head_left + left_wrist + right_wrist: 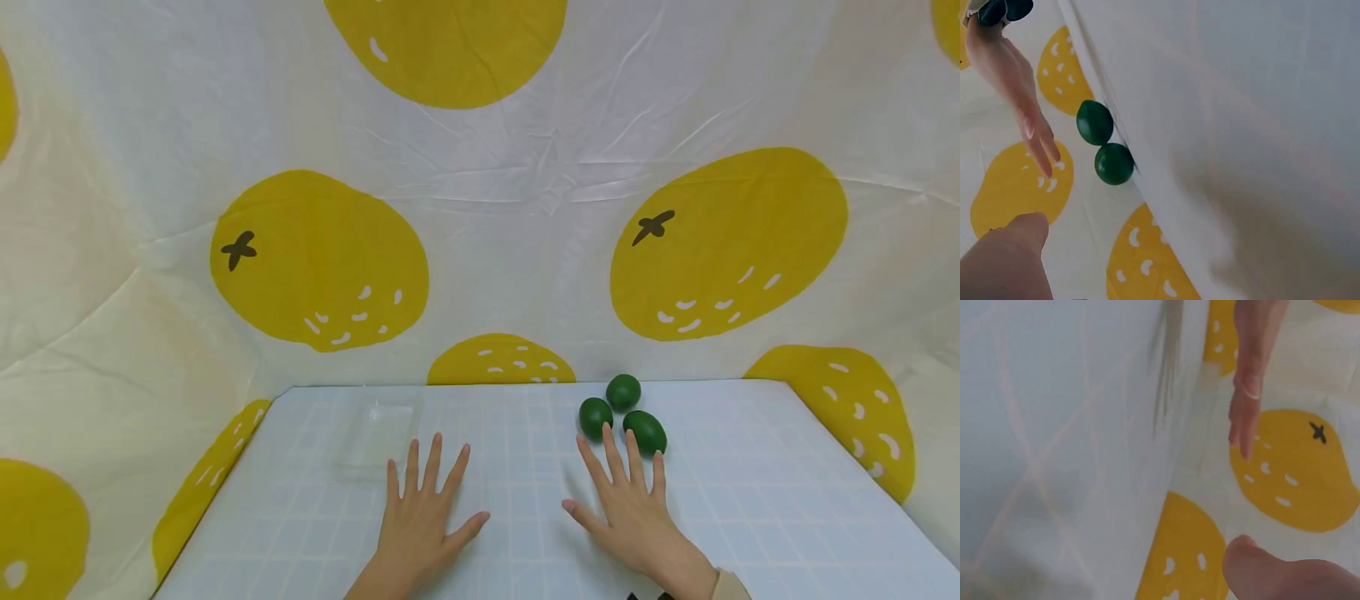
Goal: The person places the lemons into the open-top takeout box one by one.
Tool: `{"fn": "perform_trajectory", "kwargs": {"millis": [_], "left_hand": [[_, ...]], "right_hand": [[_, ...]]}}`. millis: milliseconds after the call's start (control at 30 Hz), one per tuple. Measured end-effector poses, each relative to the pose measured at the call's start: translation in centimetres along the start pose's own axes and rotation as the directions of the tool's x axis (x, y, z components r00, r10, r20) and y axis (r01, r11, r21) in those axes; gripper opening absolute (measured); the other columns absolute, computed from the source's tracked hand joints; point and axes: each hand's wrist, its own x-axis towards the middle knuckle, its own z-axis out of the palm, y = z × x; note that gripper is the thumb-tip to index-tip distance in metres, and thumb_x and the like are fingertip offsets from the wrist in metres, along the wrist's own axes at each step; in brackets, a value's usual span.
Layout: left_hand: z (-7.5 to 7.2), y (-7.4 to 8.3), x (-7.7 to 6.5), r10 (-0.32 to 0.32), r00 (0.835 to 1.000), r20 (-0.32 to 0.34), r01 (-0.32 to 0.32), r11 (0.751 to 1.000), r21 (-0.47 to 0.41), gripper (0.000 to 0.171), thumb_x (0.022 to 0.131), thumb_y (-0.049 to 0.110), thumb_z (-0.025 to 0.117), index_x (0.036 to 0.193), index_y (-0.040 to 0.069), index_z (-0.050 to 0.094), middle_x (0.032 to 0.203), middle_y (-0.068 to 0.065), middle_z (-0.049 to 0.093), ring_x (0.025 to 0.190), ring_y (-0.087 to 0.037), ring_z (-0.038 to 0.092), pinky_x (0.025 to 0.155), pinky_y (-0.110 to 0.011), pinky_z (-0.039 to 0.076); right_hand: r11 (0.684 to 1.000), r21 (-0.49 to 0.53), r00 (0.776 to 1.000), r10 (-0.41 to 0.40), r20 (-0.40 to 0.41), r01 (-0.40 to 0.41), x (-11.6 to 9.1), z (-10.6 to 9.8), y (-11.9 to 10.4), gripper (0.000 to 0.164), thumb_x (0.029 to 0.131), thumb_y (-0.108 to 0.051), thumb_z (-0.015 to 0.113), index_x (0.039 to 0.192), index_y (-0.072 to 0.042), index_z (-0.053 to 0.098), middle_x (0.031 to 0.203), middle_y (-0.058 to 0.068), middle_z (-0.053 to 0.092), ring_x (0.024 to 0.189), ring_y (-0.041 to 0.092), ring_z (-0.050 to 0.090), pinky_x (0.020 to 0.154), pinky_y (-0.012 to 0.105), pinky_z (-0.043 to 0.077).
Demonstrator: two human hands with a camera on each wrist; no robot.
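Note:
My left hand [417, 517] is held with straight, spread fingers in front of a clear plastic tray [381, 427], holding nothing. Spread in the same way, my right hand [628, 508] has its fingertips just in front of several smooth, dark green lime-like fruits, overlapping them in the head view. One fruit [623, 392] lies at the back, another [596, 418] to the left, and a longer one [649, 433] to the right. In the left wrist view, my left thumb [1013, 253] shows at the lower left. My right thumb [1285, 569] appears low in the right wrist view.
A pale blue table [517, 533] with a white grid spreads under both hands. Behind it and at its sides hangs a white cloth [517, 267] printed with big yellow fruits. The tray stands at the back left, the green fruits at the back right.

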Motion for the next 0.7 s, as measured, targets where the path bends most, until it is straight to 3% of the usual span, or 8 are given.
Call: {"fn": "perform_trajectory", "kwargs": {"millis": [133,433,567,700], "left_hand": [[0.1,-0.2,0.4,0.017,1.000,-0.023,-0.018,0.999,-0.049,0.073,0.096,0.064,0.044,0.154,0.021,0.039,0.154,-0.022,0.037,0.139,-0.051,0.031,0.105,-0.072,0.029],[-0.7,-1.4,1.5,0.056,0.993,-0.102,-0.072,0.985,-0.154,0.060,0.097,0.046,0.055,0.148,0.016,0.047,0.146,-0.019,0.048,0.132,-0.046,0.045,0.100,-0.063,0.042],[-1.2,-2.5,2.0,0.035,0.988,-0.150,-0.074,0.962,-0.264,0.056,0.096,0.035,0.060,0.145,0.010,0.051,0.144,-0.017,0.051,0.129,-0.041,0.050,0.095,-0.060,0.047],[-2.0,-3.9,2.3,-0.014,0.983,-0.183,-0.059,0.921,-0.385,0.050,0.096,0.025,0.063,0.141,0.007,0.054,0.142,-0.014,0.053,0.127,-0.034,0.052,0.092,-0.059,0.049]], "right_hand": [[0.999,0.053,1.000,0.009,0.005,-0.009,0.4,-0.3,-0.3,0.074,0.099,-0.054,0.049,0.158,-0.016,0.026,0.164,0.022,0.005,0.148,0.047,-0.006,0.106,0.076,-0.005],[0.959,0.268,0.994,0.080,0.073,-0.097,2.2,-1.4,-1.6,0.076,0.102,-0.053,0.044,0.159,-0.010,0.018,0.162,0.026,0.008,0.146,0.051,-0.001,0.106,0.074,-0.008],[0.937,0.333,0.994,0.091,0.057,-0.105,3.3,-1.7,-2.1,0.076,0.103,-0.050,0.043,0.158,-0.006,0.018,0.161,0.028,0.012,0.145,0.052,0.008,0.107,0.074,-0.004],[0.907,0.409,0.995,0.094,0.041,-0.102,4.5,-2.1,-2.8,0.076,0.103,-0.049,0.044,0.158,-0.004,0.016,0.161,0.027,0.014,0.146,0.048,0.012,0.108,0.072,0.000]]}}
